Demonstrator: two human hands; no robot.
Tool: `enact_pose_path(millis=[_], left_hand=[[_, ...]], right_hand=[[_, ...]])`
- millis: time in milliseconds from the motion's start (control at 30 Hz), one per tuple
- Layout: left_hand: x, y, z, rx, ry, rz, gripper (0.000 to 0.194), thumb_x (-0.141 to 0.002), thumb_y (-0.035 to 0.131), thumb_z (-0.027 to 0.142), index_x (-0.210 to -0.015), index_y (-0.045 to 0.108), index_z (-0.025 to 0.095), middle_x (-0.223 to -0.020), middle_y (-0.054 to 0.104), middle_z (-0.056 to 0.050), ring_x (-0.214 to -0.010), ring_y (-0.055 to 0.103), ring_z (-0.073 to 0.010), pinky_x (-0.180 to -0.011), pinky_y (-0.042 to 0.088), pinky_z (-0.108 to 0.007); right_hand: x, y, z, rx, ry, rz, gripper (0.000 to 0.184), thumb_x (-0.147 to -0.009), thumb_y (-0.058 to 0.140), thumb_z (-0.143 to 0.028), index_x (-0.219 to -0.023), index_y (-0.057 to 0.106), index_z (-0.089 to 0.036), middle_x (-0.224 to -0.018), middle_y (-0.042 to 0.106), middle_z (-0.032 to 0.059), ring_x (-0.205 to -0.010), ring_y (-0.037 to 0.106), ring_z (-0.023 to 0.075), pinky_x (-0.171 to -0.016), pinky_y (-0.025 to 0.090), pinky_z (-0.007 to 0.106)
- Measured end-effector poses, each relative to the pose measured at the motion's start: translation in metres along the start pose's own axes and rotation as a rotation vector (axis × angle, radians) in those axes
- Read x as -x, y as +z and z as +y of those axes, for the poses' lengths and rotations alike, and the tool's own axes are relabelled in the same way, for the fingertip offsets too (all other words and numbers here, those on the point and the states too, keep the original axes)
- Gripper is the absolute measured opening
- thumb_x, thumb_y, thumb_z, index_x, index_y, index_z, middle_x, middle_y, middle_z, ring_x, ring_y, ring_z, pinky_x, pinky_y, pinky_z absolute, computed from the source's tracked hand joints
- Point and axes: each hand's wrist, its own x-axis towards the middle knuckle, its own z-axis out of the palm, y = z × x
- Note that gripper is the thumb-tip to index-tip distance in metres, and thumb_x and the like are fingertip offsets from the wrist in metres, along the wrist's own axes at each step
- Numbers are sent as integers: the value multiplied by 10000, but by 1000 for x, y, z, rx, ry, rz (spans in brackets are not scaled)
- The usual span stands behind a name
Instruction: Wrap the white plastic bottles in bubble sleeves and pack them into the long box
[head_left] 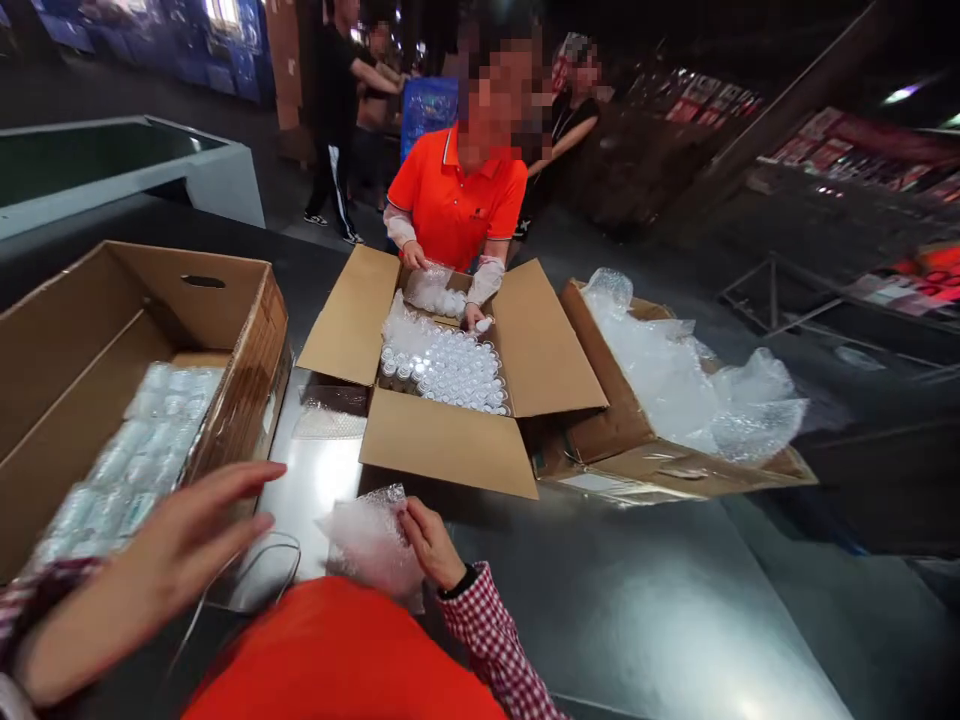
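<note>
I record right hand (433,545) pinching bubble wrap (369,538) to its left: likely light, soft, best edge-held; left hand (191,540) spread.

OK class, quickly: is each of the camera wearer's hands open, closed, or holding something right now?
Left hand: open, nothing visible in its grasp.
Right hand: closed, holding bubble wrap.

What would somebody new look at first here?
Probably the open carton in the middle, packed with shiny little containers. To its right, a brown box overflows with bubble wrap. Near the bottom, the right hand pinches a bubbly plastic piece, and the left hand is open.
</note>
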Motion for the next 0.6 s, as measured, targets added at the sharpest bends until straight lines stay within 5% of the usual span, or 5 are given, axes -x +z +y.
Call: enact_pose_path(millis=[100, 200, 300, 400, 600], left_hand=[[-7, 69, -3, 162, -5, -316, 700, -738, 633, 523, -1348, 453, 232, -1384, 482, -64, -1249, 460, -261, -1062, 375, -376], [-23, 108, -9, 385, 63, -314, 608, -762, 611, 427, -1292, 496, 152, -1323, 529, -125, -1190, 510, -257, -1000, 435, -357], [-32, 121, -12, 469, 66, -280, 362, -789, 573, 399, -1026, 628, 132, -972, 666, -92, -883, 624, -219, -758, 520, -300], [-35, 125, -14, 445, 6, -110, 301, -770, 587, 440, -789, 590, 140, -694, 580, -18, -644, 556, -161, -551, 454, -237], [-42, 138, -17, 548, -9, 11, 357, -767, 597, 511, -758, 498, 168, -660, 488, 26, -624, 482, -136, -567, 419, -225]], right_hand=[[-6, -11, -28, -111, -128, -124, 358, -954, 337, -446, -805, 515, -173, -672, 453, -24, -561, 431, 84, -535, 360, 201], [-15, -18, -47, -70, -212, -217, 368, -952, 344, -442, -812, 544, -167, -673, 488, -15, -572, 449, 91, -557, 380, 212], [-18, -22, -58, 53, -256, 35, 291, -938, 396, -393, -913, 578, -168, -827, 592, 47, -758, 548, 147, -708, 440, 273], [-14, -14, -68, 76, -193, 386, 213, -883, 510, -364, -952, 573, -174, -904, 600, 70, -850, 558, 180, -770, 444, 301], [-14, 22, -77, -39, -156, 72, 198, -750, 668, -331, -856, 614, -172, -719, 562, -1, -634, 498, 128, -602, 392, 244]])
